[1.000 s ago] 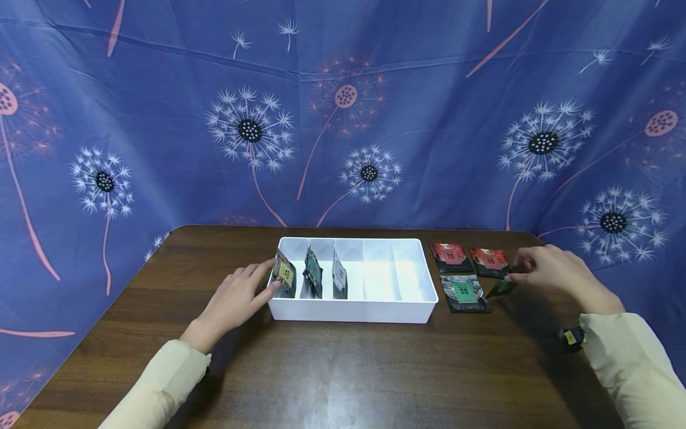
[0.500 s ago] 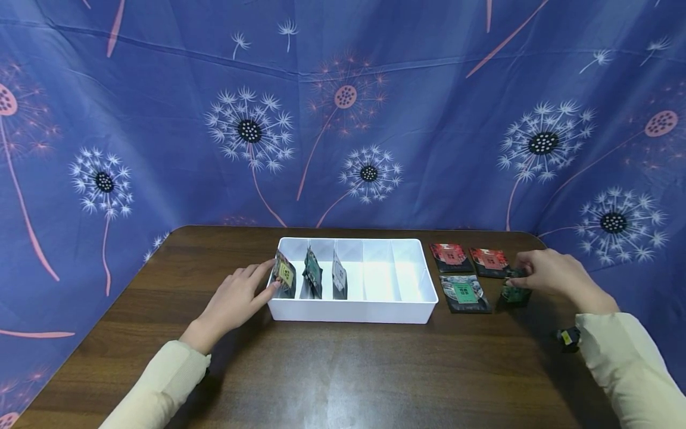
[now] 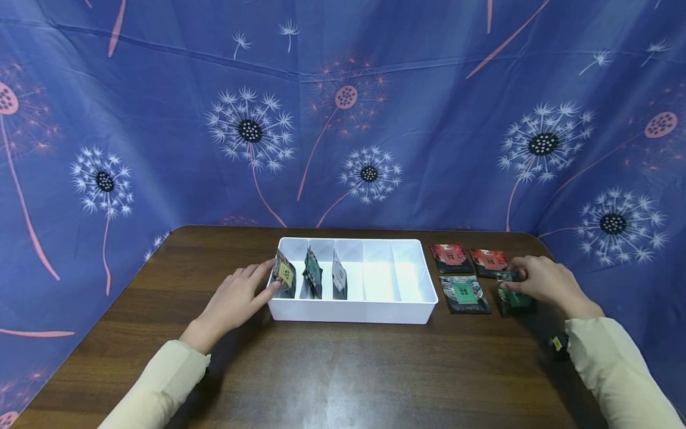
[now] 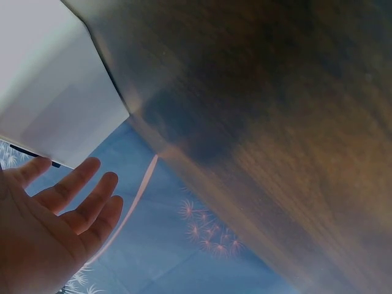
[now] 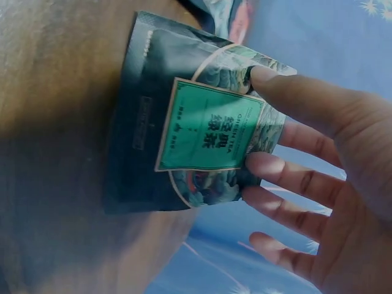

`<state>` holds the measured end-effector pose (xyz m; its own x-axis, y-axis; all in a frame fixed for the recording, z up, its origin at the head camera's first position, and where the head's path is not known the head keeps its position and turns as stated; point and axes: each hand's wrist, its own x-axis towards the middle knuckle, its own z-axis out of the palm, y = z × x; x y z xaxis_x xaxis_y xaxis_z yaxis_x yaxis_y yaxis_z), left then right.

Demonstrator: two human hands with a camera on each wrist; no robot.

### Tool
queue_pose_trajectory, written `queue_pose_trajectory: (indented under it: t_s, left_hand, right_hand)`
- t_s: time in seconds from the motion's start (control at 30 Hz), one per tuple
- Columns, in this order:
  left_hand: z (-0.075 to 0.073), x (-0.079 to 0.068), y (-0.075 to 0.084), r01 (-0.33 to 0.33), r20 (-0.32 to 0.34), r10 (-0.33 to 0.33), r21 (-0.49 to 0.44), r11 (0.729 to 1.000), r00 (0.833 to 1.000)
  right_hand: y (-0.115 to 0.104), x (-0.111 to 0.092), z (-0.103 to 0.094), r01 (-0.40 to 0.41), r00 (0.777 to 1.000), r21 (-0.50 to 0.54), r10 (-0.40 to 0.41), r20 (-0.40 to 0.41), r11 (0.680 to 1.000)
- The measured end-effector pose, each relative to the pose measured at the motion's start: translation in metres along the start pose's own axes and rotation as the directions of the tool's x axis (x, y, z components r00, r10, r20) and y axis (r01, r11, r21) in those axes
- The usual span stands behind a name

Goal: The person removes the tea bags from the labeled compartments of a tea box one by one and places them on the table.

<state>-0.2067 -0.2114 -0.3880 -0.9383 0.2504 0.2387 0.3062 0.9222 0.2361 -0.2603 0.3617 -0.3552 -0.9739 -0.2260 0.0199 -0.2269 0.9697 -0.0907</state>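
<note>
My right hand [image 3: 549,286] pinches a dark green tea packet [image 3: 517,302] by its top edge, its lower part close over the table. In the right wrist view, the packet [image 5: 211,125] faces the camera with a green label reading "GREEN TEA". My left hand [image 3: 236,300] rests against the left end of a white divided tray [image 3: 354,311], fingers extended and thumb at the rim. Inside the tray, a packet with a yellow label [image 3: 286,275], a dark green packet [image 3: 313,274] and a grey-white packet [image 3: 339,279] stand in separate left-hand compartments.
Right of the tray lie two red packets, one nearer the tray [image 3: 450,257] and one farther right [image 3: 488,262]. In front of them is a black packet with a green label [image 3: 465,294]. A blue dandelion-print cloth [image 3: 429,119] hangs behind the wooden table [image 3: 343,369].
My right hand has drawn back slightly toward me and left. The green tea packet has swung down from a tilted pose to face upward beside the black one. The left hand stays put.
</note>
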Motion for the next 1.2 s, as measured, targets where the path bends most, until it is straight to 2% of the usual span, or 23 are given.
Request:
queue_pose_trajectory:
  t_s: [0.8, 1.2]
  left_hand:
    - [0.001, 0.001, 0.0, 0.011, 0.009, -0.011, -0.003, 1.0, 1.0]
    - [0.0, 0.0, 0.0, 0.015, 0.018, -0.015, -0.009, 1.0, 1.0]
  right_hand:
    - [0.001, 0.005, 0.027, -0.029, 0.998, 0.061, 0.025, 0.063, 0.998]
    - [-0.002, 0.008, 0.023, 0.023, 0.999, 0.034, -0.022, -0.04, 0.999]
